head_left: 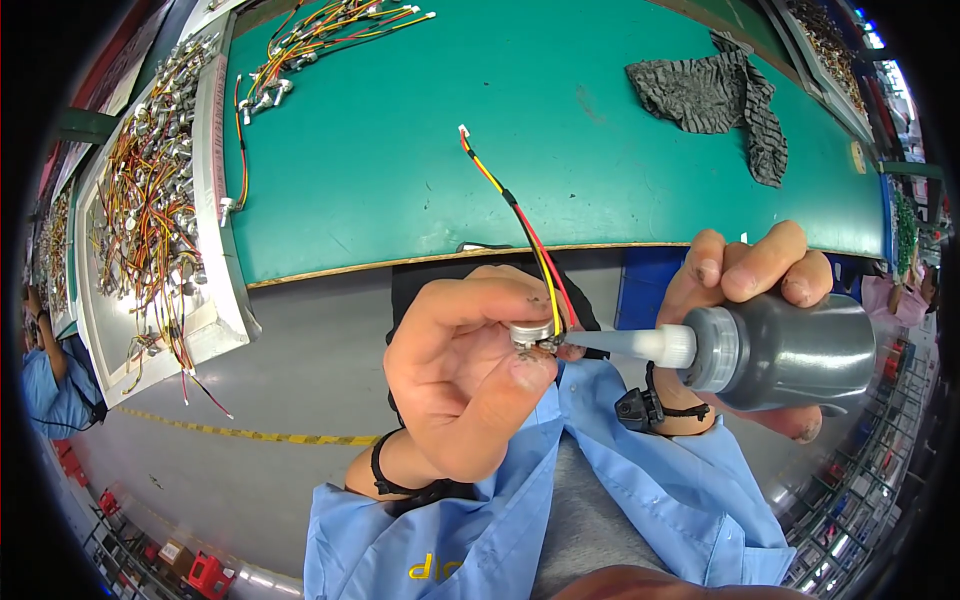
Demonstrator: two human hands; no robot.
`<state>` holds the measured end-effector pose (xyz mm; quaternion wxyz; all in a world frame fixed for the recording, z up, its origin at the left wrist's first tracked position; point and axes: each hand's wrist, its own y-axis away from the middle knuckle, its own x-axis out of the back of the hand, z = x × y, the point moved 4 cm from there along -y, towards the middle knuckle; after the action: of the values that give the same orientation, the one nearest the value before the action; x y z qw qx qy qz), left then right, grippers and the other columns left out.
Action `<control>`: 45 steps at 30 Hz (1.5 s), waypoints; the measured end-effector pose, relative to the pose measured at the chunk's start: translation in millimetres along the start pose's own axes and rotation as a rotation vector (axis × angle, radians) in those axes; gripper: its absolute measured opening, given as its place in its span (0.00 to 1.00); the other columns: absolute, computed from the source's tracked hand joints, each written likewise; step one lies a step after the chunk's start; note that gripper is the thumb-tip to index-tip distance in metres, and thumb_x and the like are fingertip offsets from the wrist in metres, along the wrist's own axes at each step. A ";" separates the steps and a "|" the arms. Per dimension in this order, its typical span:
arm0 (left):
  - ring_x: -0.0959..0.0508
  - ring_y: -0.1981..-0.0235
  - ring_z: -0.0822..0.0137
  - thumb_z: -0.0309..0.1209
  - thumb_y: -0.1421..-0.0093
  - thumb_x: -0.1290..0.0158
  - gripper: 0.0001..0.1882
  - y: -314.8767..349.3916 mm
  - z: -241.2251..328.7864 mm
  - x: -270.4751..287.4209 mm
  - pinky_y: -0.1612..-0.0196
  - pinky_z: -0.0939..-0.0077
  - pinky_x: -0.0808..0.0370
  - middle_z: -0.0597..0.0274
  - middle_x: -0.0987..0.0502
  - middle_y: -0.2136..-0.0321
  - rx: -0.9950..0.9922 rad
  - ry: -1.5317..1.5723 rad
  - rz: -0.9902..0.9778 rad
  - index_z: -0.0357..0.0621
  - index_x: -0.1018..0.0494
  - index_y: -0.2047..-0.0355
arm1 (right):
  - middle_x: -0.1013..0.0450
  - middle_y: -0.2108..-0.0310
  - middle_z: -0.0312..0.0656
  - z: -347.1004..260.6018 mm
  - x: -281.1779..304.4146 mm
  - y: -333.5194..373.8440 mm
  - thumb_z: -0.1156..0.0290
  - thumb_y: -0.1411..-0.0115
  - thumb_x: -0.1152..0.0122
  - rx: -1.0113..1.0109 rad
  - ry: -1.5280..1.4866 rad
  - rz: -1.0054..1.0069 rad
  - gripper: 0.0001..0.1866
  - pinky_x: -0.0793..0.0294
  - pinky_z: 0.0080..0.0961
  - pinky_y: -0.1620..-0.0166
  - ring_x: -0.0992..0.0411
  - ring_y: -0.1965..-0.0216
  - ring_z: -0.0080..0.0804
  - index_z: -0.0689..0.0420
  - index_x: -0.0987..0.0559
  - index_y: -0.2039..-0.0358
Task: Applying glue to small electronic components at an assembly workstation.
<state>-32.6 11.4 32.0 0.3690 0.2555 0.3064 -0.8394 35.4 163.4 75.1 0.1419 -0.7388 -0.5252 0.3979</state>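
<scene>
My left hand (462,365) pinches a small round metal part (530,335) between thumb and fingers, close to my chest. A black, red and yellow wire lead (520,215) with a white connector at its far end runs up from the part over the green table. My right hand (745,275) grips a dark grey squeeze bottle (800,350) lying sideways. Its white nozzle (630,343) points left and its tip touches the metal part.
A green work mat (560,120) covers the table ahead. A white tray (215,190) of wired parts stands at the left, with more loose wire leads (320,40) at the back. A crumpled grey cloth (715,95) lies back right. Another person in blue (50,385) sits far left.
</scene>
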 end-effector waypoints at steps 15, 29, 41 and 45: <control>0.28 0.69 0.65 0.18 0.46 0.55 0.14 -1.5 1.6 -2.8 0.64 0.69 0.27 0.44 0.29 0.66 0.036 0.042 -0.015 0.30 0.37 0.57 | 0.37 0.63 0.44 -0.3 3.6 3.3 0.43 0.58 0.31 0.000 0.027 0.007 0.40 0.38 0.29 0.53 0.33 0.63 0.32 0.59 0.35 0.55; 0.26 0.68 0.60 0.21 0.45 0.54 0.15 -0.2 -0.9 -6.0 0.63 0.65 0.28 0.43 0.28 0.65 0.114 0.146 0.028 0.31 0.37 0.56 | 0.36 0.63 0.45 -1.7 5.5 1.6 0.42 0.59 0.31 -0.031 0.021 -0.026 0.41 0.38 0.30 0.52 0.32 0.64 0.31 0.58 0.35 0.55; 0.31 0.74 0.61 0.32 0.44 0.53 0.19 -0.3 0.3 -11.4 0.74 0.72 0.35 0.47 0.29 0.74 0.171 -0.031 0.150 0.32 0.38 0.55 | 0.36 0.63 0.44 -1.0 6.5 2.2 0.43 0.59 0.30 -0.017 0.034 -0.015 0.40 0.38 0.30 0.53 0.32 0.66 0.30 0.58 0.35 0.55; 0.31 0.74 0.61 0.32 0.44 0.52 0.19 -0.1 -0.8 -10.6 0.74 0.72 0.35 0.48 0.29 0.75 0.183 -0.031 0.149 0.32 0.38 0.56 | 0.36 0.64 0.44 -1.5 6.8 2.5 0.43 0.59 0.30 -0.013 0.032 -0.002 0.40 0.37 0.30 0.53 0.32 0.66 0.30 0.58 0.35 0.55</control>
<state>-26.3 16.9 38.5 0.4102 0.2972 0.2029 -0.8380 39.1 168.7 71.5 0.1456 -0.7455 -0.5261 0.3824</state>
